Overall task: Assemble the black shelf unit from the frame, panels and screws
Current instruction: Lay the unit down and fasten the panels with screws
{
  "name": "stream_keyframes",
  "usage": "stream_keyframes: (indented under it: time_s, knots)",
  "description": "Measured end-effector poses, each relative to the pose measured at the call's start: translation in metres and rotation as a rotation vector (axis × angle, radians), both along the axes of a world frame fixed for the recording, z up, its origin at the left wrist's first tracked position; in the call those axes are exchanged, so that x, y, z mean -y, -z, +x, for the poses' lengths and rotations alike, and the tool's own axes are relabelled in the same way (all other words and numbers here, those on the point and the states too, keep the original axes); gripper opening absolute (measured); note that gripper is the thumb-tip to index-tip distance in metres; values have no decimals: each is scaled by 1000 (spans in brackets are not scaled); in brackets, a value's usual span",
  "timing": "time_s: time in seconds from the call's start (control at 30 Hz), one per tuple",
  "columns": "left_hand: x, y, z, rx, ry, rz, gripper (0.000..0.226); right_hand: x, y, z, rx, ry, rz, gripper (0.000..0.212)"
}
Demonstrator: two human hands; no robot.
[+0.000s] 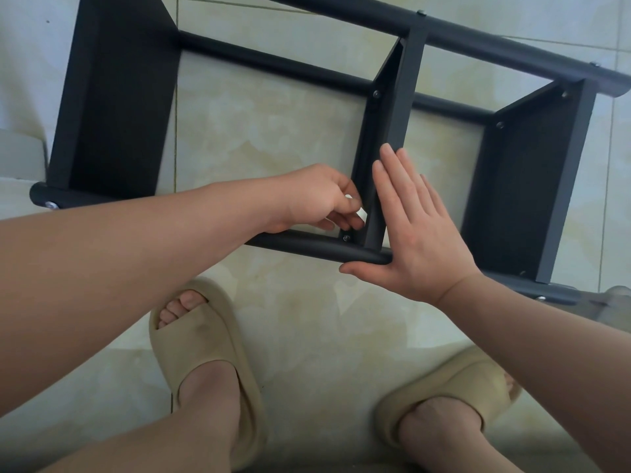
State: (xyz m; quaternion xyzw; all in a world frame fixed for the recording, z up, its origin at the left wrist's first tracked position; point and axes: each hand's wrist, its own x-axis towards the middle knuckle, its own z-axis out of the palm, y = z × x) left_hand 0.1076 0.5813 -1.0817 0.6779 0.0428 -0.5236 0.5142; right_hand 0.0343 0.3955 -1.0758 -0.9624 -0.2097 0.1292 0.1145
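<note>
The black shelf unit (444,39) lies on its side on the tiled floor, its tube frame running left to right. Three black panels stand across it: a left panel (116,107), a middle panel (389,131) and a right panel (526,186). My left hand (317,199) curls its fingers by the lower end of the middle panel and pinches something small and pale, just above a screw (346,237) in the near tube (307,245). My right hand (416,230) lies flat with straight fingers against the middle panel's right side, thumb under the tube.
My two feet in beige slippers (205,349) (454,380) stand on the floor just in front of the near tube. More screws (376,94) (500,124) sit in the far ends of the panels. A white surface (20,97) borders the left side.
</note>
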Motion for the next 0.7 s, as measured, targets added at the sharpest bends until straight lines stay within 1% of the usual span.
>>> stream_keyframes:
  time_s: [0.7]
  knots:
    - [-11,-2,-3,82,215,28,16,-1,-4,1,-14,3,-17,118]
